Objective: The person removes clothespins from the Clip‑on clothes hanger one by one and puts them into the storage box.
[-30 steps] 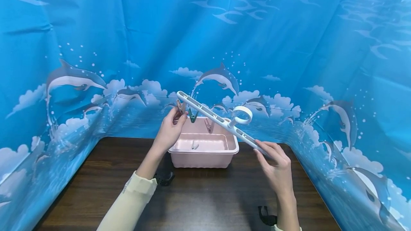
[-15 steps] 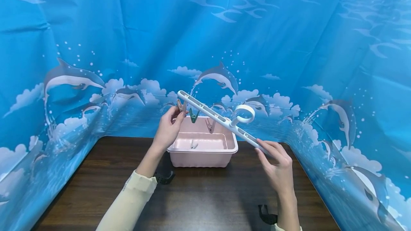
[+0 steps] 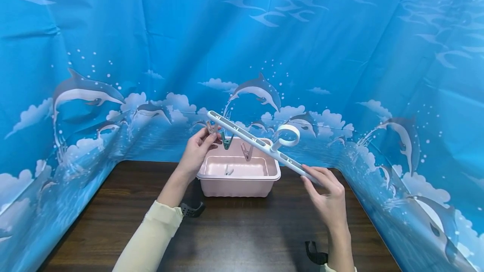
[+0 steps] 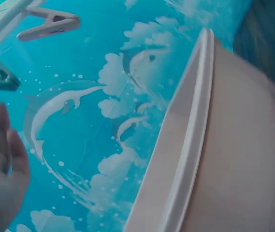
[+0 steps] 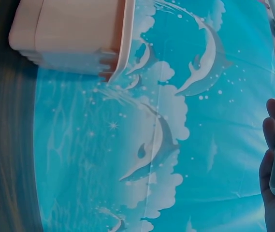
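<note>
My right hand (image 3: 324,196) grips the lower right end of a white bar hanger (image 3: 251,137) with a ring-shaped hook (image 3: 288,136). The bar slants up to the left above a pink plastic basin (image 3: 236,187). Near its upper left end, my left hand (image 3: 196,148) pinches a beige-pink clothespin (image 3: 211,128) just under the bar. A green clothespin (image 3: 227,142) and a pink clothespin (image 3: 247,152) hang from the bar farther right; both also show in the left wrist view. Inside the basin a pale clothespin (image 3: 229,171) stands out against the floor.
The basin stands at the back of a dark wooden table (image 3: 242,230). A blue curtain (image 3: 242,53) printed with dolphins surrounds the table at the back and sides. Black straps (image 3: 193,210) show at both wrists.
The bar's left end has dipped slightly, and the hanging green and pink clothespins have come down a little with it. The clothespin in my left hand has tilted. My right hand keeps its hold.
</note>
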`<state>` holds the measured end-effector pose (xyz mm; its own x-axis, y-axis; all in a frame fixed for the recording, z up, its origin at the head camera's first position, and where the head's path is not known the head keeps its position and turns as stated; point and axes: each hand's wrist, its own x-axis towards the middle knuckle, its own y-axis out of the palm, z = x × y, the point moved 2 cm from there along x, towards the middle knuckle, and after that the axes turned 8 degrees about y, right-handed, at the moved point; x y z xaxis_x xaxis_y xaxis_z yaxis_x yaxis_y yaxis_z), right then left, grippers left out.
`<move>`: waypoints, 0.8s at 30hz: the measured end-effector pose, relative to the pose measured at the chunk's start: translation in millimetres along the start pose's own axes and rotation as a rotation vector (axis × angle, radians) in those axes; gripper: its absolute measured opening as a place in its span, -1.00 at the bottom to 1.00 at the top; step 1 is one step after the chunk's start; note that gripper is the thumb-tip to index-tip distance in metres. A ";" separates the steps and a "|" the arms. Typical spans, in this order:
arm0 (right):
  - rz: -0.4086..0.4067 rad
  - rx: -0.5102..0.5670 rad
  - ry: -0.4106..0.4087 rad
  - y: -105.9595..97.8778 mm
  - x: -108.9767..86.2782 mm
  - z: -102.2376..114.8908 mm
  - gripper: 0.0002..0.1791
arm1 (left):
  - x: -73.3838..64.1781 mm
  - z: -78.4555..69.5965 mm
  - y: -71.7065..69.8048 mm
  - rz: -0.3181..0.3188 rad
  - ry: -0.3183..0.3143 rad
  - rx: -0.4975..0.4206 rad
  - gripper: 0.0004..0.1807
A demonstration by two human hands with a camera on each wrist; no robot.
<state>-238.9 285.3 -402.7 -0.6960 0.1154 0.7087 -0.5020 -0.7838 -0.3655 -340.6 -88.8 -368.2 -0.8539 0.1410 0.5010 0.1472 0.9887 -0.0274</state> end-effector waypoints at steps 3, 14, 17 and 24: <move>0.011 0.013 0.014 -1.1 -0.2 0.1 -0.52 | -0.8 2.2 0.2 0.024 -0.032 -0.154 -0.53; 0.044 0.046 0.047 -2.1 1.0 -1.1 -0.56 | -5.2 6.3 -1.0 0.044 -0.040 -0.283 -0.62; 0.047 0.053 0.050 -3.8 0.8 -2.5 -0.56 | -5.3 6.2 -0.9 0.047 -0.034 -0.276 -0.61; 0.056 0.049 0.067 -6.4 -0.9 -4.9 -0.56 | -6.5 8.1 -1.8 0.036 -0.051 -0.222 -0.55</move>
<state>-237.6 293.2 -403.9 -0.7561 0.1093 0.6453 -0.4364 -0.8190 -0.3725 -339.4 -91.1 -378.3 -0.8691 0.1843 0.4591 0.2798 0.9484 0.1489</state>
